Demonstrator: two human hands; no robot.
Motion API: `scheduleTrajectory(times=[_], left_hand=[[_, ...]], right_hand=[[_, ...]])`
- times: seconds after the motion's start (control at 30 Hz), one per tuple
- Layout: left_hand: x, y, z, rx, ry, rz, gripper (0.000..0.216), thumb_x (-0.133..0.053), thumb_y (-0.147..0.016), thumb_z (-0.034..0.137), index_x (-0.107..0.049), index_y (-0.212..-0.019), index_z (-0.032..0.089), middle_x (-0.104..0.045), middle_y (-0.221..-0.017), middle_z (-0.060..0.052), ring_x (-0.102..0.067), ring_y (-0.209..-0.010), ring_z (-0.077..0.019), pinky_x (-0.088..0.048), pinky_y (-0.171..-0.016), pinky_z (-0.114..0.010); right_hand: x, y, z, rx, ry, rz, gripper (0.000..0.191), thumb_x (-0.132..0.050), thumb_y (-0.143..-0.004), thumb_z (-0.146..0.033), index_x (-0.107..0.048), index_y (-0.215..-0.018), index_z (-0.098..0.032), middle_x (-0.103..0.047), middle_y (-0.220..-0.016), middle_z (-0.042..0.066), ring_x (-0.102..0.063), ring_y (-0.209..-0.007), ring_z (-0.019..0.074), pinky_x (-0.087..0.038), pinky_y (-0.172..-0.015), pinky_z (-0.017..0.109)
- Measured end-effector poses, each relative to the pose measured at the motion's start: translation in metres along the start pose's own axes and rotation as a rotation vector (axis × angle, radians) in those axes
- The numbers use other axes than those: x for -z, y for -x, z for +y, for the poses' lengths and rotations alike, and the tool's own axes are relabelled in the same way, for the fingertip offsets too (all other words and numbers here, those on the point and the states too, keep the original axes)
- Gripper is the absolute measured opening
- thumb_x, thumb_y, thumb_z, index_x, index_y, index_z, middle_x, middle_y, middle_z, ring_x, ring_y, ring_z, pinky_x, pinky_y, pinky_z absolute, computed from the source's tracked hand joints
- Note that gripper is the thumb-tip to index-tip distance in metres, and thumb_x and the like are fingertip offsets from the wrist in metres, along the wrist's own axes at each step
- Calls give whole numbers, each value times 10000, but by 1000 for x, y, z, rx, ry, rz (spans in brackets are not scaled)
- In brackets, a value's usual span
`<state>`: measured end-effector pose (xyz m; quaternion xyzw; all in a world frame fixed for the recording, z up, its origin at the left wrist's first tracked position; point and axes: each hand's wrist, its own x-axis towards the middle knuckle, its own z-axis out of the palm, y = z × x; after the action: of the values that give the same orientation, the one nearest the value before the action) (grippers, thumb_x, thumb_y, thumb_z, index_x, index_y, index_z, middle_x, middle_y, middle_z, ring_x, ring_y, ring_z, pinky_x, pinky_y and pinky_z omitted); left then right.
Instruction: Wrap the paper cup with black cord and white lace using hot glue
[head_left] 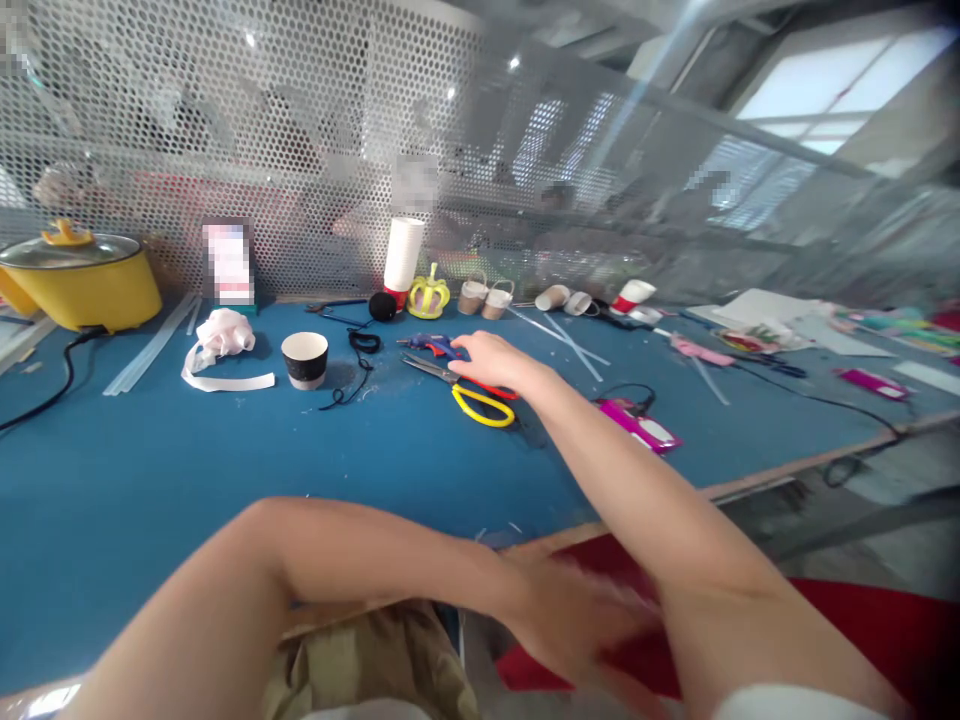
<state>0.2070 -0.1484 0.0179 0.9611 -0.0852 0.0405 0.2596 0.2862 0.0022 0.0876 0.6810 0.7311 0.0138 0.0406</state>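
Observation:
My right hand (491,360) reaches across the table, fingers curled at the rear end of a blue glue gun (431,345) lying on its side. Just below that hand lie open scissors (480,405) with one yellow and one red handle loop; the hand partly covers the red one. My left hand (577,615) is smeared by motion, low past the table edge, over red material (540,660). Its fingers cannot be made out. A paper cup wrapped in black cord (304,362) stands to the left, with loose black cord (361,350) beside it.
A yellow electric pot (82,285) stands far left. White crumpled ribbon (225,335), a yellow crown-shaped piece (428,295) and stacked paper cups (403,255) line the back. To the right lie a magenta box (641,425) and a pink glue gun (701,350) with its cable.

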Motion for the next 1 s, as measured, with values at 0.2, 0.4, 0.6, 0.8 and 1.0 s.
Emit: scheduleTrajectory(times=[0.2,0.4,0.6,0.8,1.0], left_hand=[[28,45,-23,282,-264,260,735,-447,-771,590,-452,-1238,22,-462,-1327,-199,-382,-1267,-296,-293,-1058,-367],[58,162,-85,1100,-538,185,827,-297,-812,618,-316,-1327,-29,-310,-1406,-248,-223,-1336,-347,-219,-1077,-456],[48,143,-83,1046,-561,116,820,-264,-799,648,-355,-1327,27,-283,-1434,-200,-122,-1366,-331,-92,-1101,-503],[65,155,-80,1137,-653,209,574,-420,-833,470,-448,-1244,72,-483,-1275,-229,-391,-1226,-355,-334,-973,-492],[82,178,-90,1160,-649,183,278,-343,-835,57,-593,-954,82,-611,-927,-163,-616,-902,-257,-493,-719,-342]], right_hand=[[31,39,36,-1,-100,92,414,-497,-799,-356,-575,-1145,-141,-650,-1090,101,-613,-978,228,-472,-836,321],[-6,58,53,4,-267,40,373,-489,-793,-384,-620,-1056,-155,-680,-1026,94,-646,-901,216,-504,-775,310],[-14,61,30,69,-338,43,362,-501,-795,-372,-628,-1058,-157,-672,-1053,90,-639,-920,217,-498,-780,292],[-19,67,16,120,-425,99,272,-516,-812,-292,-645,-1022,-176,-688,-1002,62,-647,-867,182,-493,-768,269],[-44,26,-53,431,-130,103,257,-461,-875,-226,-624,-1052,-134,-653,-1042,92,-604,-966,159,-439,-841,239]])
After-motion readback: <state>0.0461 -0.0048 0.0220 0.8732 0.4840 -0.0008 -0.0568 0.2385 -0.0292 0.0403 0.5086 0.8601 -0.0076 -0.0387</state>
